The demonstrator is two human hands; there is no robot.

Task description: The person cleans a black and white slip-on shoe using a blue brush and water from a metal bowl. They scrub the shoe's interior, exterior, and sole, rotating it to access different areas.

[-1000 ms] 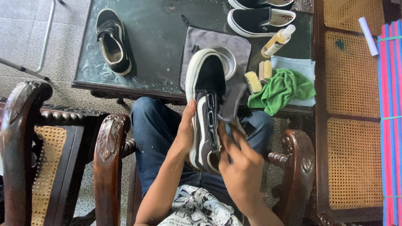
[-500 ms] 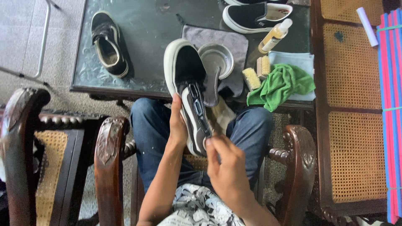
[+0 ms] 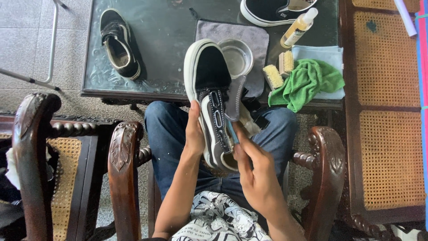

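Note:
I sit in a carved wooden chair and hold a black and grey sneaker point(image 3: 209, 85) with a white sole over my lap, toe pointing away. My left hand point(image 3: 195, 134) grips its left side near the heel. My right hand point(image 3: 249, 165) pinches a small blue-handled brush point(image 3: 232, 130) at the shoe's opening, beside the grey tongue. The brush's bristles are hidden by the shoe.
A dark glass-topped table point(image 3: 160, 40) carries a second black sneaker point(image 3: 119, 43), a third shoe point(image 3: 272, 10), a grey cloth point(image 3: 256, 35) under a metal bowl point(image 3: 236, 56), two brushes point(image 3: 278, 71), a spray bottle point(image 3: 299, 27) and a green rag point(image 3: 307, 82). Cane chairs point(image 3: 388, 111) stand at both sides.
The sneaker has swung a little left and then settled over my lap. My right hand has moved up to the shoe's opening with the small brush.

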